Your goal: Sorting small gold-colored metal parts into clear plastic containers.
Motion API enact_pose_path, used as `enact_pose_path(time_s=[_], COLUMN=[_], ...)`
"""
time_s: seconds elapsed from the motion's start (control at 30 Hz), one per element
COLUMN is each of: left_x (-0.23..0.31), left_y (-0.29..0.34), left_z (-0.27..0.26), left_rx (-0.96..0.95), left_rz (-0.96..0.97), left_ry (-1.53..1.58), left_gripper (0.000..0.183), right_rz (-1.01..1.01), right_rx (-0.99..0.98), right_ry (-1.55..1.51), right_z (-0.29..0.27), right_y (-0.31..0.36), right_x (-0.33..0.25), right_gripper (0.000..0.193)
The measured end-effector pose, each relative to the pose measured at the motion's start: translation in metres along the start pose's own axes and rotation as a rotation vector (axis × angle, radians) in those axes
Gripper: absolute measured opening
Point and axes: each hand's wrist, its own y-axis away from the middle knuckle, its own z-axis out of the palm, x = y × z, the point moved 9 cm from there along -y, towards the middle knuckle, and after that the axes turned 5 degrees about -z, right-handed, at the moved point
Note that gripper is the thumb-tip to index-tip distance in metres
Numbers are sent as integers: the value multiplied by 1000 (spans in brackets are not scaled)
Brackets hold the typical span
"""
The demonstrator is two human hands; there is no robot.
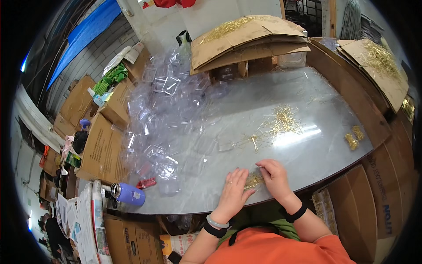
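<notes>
**Grey bench, gold wires between my hands**

Cartons (103,149) line the left edge of the grey bench (329,127), and cardboard sheets (246,44) lie over its far edge with gold wires on top. From my head, I look down on both of my hands at the near edge. A small heap (253,181) of gold wires lies there between them.

My left hand (234,189) is laid flat along the heap's left side, fingers stretched out and together, thumb spread out to the wires. My right hand (273,179) is at the heap's right side, fingers bent, thumb and forefinger tips close together; I cannot tell whether they pinch a wire. Each wrist wears a black band, and the left a pale bangle (218,222) too.

Beyond my hands, toward the middle, is a small bunch (254,143) of wires, with a loose pile (284,122) farther toward the far edge. Two bundles (351,141), narrow at the waist, lie side by side near the right corner.

Clear boxes (169,86) crowd the left part of the bench, from the far edge down toward the near one. At the near left corner a violet bottle (131,194) lies tipped, just beside a small red thing (146,183).
</notes>
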Motion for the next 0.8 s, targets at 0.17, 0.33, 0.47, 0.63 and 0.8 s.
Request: enact_pose_path(time_s=[0.17, 0.33, 0.47, 0.63, 0.8], left_x=[-6, -11, -9, -5, 5], left_y=[-2, 3, 6, 2, 5], left_z=[2, -2, -4, -3, -6], left_rx=[34, -15, 2, -90, -73], left_rz=[1, -56, 11, -42, -37], left_ry=[165, 285, 239, 338, 113], left_gripper=[66, 62, 60, 62, 65], right_rz=[-100, -144, -249, -264, -124], right_rx=[-134, -104, -232, -335, -10], right_ry=[-96, -21, 222, 105, 200], right_z=[18, 5, -22, -14, -17], right_y=[-4, -5, 4, 14, 19], right_x=[-10, -19, -32, -9, -19], right_gripper=[31, 37, 40, 35, 31])
